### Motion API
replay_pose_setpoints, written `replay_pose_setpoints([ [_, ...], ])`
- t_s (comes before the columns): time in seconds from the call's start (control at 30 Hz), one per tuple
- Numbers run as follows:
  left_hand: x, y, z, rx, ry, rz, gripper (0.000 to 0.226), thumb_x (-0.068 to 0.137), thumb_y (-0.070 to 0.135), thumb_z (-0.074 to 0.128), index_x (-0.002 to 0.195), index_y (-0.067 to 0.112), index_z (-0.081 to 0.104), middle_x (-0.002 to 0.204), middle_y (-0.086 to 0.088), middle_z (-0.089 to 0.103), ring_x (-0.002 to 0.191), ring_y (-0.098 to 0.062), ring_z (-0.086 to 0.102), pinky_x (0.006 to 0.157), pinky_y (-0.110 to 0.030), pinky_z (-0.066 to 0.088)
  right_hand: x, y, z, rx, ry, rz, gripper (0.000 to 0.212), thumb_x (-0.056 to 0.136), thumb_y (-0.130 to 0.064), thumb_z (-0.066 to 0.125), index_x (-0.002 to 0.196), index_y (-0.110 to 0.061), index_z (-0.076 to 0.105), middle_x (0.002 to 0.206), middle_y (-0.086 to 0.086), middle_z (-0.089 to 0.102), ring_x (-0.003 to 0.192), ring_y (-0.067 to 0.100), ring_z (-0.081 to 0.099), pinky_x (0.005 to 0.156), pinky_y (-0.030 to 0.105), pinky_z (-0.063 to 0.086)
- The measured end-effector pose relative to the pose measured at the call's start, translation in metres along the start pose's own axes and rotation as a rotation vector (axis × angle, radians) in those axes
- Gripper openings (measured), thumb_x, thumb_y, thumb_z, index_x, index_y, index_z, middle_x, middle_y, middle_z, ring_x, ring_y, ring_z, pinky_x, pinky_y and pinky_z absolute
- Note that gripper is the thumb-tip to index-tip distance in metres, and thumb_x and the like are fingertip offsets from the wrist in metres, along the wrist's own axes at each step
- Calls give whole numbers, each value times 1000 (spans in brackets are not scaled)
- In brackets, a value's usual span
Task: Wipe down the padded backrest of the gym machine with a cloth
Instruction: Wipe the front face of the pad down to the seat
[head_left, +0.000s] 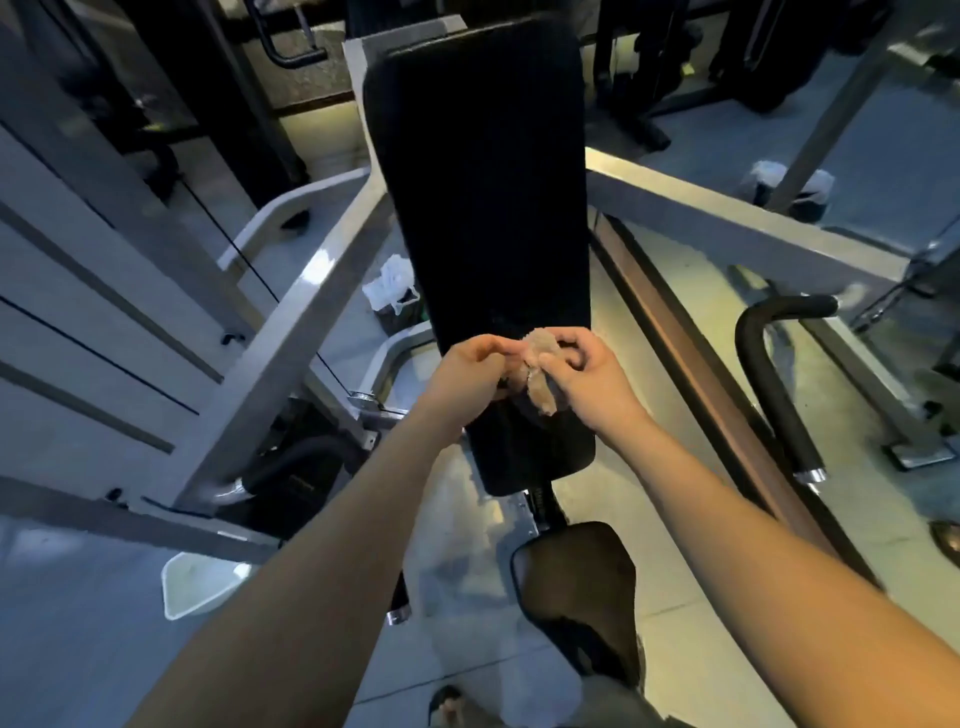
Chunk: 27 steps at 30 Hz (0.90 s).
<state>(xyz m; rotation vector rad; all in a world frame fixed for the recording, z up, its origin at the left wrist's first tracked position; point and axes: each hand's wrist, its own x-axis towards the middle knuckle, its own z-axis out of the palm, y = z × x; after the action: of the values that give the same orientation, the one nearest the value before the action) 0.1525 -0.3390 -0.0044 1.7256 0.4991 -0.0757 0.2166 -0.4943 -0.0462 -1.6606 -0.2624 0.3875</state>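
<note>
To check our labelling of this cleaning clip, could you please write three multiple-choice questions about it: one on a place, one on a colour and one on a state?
1. Where is the cloth relative to the backrest?
A) at its top edge
B) between the left hand and the right hand, in front of its lower part
C) tucked behind it

2. What colour is the backrest?
A) red
B) black
C) white

3. Which hands grip the cloth?
A) the left hand only
B) the right hand only
C) both

Answers:
1 B: the cloth sits bunched between the two hands, low on the backrest.
2 B: its padding is black all over.
3 C: fingers of both hands pinch the cloth.
</note>
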Motion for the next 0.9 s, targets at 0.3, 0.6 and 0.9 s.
replay_pose_setpoints([
  [0.3,61,41,77,523,335,91,34,92,15,54,124,21,66,116,4,63,92,-3,60,78,-11,43,73,18,-108,408,61,246,23,97,-2,63,118,-12,63,79,-1,75,68,18,71,64,41,61],
  [0.6,134,93,69,1053,562,210,83,91,25,71,156,38,22,166,1,-8,153,-32,-7,122,-60,10,184,3,-122,292,103,210,13,94,0,56,89,-3,69,74,16,58,63,27,54,47,26,43],
  [0.9,193,93,68,1200,678,79,130,75,45,84,156,39,-18,162,-12,-29,147,-46,-23,111,-77,11,241,12,-90,-18,62,-44,45,98,-10,43,129,-30,70,83,-11,68,72,6,57,64,18,44],
])
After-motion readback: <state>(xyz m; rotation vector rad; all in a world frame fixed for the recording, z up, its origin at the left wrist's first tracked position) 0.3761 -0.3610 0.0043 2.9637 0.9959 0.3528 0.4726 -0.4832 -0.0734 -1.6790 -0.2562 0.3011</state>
